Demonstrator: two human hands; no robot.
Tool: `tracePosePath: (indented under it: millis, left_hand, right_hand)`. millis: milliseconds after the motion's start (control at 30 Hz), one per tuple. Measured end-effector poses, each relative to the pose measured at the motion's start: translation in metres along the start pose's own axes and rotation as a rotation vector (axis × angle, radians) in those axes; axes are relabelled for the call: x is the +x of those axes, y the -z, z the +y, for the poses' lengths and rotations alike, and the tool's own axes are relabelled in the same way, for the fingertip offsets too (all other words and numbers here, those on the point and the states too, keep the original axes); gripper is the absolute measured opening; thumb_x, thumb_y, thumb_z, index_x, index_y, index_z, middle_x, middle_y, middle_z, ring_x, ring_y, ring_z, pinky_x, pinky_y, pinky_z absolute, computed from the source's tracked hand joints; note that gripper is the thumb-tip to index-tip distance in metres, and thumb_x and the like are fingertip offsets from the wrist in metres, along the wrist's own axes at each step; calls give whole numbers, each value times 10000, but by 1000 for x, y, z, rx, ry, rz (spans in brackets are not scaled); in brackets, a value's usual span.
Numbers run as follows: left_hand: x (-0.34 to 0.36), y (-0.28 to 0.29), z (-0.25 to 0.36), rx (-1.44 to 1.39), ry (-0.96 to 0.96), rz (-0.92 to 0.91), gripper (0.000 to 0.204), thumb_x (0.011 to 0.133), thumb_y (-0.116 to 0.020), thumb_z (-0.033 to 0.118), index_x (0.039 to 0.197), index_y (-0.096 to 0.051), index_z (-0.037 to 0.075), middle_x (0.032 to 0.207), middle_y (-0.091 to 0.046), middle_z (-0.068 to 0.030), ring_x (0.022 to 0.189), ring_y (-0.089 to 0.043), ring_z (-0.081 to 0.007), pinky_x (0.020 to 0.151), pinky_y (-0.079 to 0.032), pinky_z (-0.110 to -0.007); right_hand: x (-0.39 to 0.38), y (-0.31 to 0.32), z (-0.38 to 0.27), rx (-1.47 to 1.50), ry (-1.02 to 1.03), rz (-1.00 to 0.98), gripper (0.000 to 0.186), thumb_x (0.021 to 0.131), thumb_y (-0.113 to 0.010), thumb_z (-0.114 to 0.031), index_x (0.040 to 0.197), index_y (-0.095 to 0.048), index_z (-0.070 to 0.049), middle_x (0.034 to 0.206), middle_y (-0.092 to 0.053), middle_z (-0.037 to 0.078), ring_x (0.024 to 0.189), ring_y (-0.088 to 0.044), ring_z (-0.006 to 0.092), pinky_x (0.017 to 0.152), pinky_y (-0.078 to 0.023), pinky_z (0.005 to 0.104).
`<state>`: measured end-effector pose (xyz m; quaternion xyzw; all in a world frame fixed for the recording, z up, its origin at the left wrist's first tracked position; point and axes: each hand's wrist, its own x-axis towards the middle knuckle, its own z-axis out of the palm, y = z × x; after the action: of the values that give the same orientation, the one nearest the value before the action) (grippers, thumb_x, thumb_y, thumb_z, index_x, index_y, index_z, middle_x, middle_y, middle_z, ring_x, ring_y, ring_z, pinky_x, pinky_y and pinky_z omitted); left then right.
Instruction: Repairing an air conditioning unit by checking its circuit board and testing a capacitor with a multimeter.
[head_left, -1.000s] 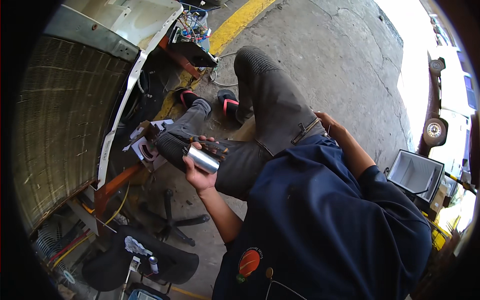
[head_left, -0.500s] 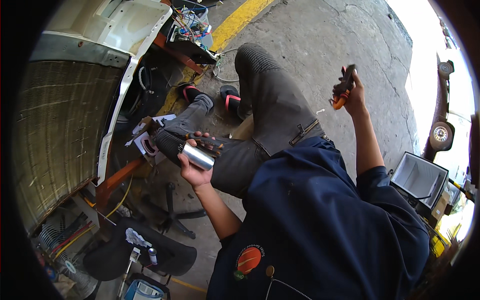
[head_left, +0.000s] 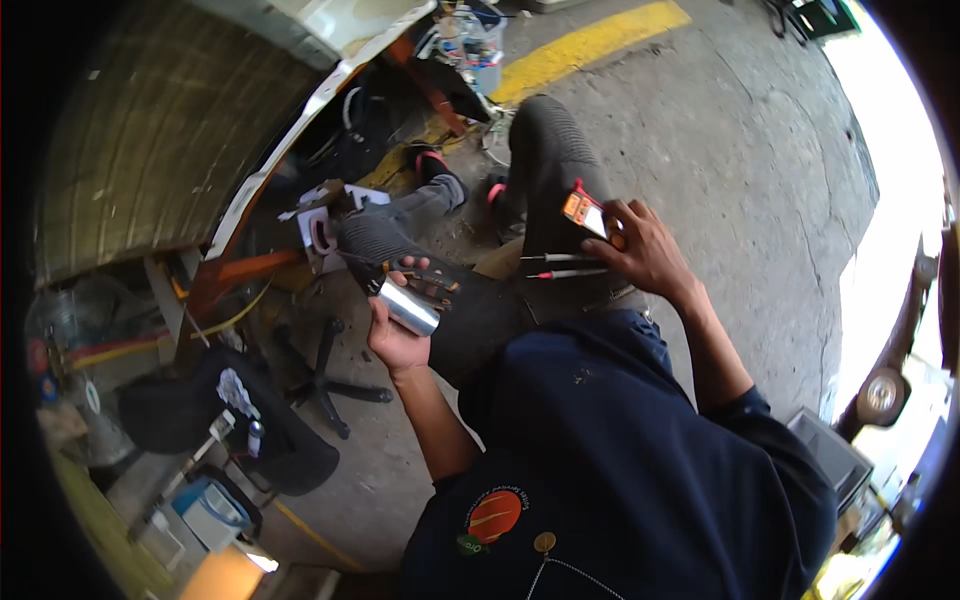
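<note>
My left hand (head_left: 398, 350) is wrapped round a silver cylindrical capacitor (head_left: 408, 307), held tilted above my thigh. Between its fingers also sits a slim dark tool with orange-tinted handles (head_left: 434, 282), probably pliers; its jaws cannot be made out. My right hand (head_left: 650, 250) grips an orange-and-dark clamp meter (head_left: 580, 211), its pale screen partly visible. Two test probes (head_left: 568, 273), one with a red part, stick out from under that hand toward the capacitor. Their tips are apart from it.
On the left stands a large appliance with a finned coil (head_left: 150, 140) on an orange metal frame (head_left: 250, 268). A dark chair seat (head_left: 290, 455) holds small items at lower left. Beyond my knees lies a bin of wires (head_left: 480, 45); a grey box (head_left: 830, 455) is at right.
My right hand has swung inward and down from the far right to above my thigh, carrying the meter. The probes now show. My left hand keeps its hold; the whole view has turned slightly.
</note>
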<state>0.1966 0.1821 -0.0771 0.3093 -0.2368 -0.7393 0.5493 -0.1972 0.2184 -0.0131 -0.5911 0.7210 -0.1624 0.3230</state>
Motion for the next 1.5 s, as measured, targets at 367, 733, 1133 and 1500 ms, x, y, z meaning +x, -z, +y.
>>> tracePosePath:
  millis: [367,733,1133,1500]
  left_hand:
    - [-7,-48,14,88,-48,-49,470,1038,-662,389,1255,-634,-28,1566,-494,-199,1484,-490,-394,1219,-395,-508]
    - [10,-100,-32,-206,188,-295,699,1049,-663,523,1467,-560,-28,1307,-669,-82,1233,-632,-166,1072,-479,-341]
    - [-11,0,165,137,-400,225,537,1100,-525,484,1214,-656,-24,1345,-680,-183,1103,-708,-318,949,-576,-431]
    - [171,39,376,513,-241,414,313,1089,-572,342,1182,-660,56,1023,-730,-111,871,-740,-273,764,-613,-404]
  right_hand:
    - [26,-8,-9,-233,55,-103,860,910,-814,-405,1633,-415,-168,1441,-535,171,1348,-527,398,1075,-439,553]
    - [36,-42,-87,754,294,-401,807,1067,-686,-335,1688,-268,-37,1485,-524,189,1360,-549,295,1137,-447,419]
    - [70,-35,43,-109,74,15,847,1037,-595,-599,1700,-326,-147,1545,-486,303,1395,-506,495,1134,-423,592]
    - [59,-66,68,89,-10,133,880,1038,-605,-579,1732,-248,-173,1528,-422,320,1442,-422,495,1234,-298,570]
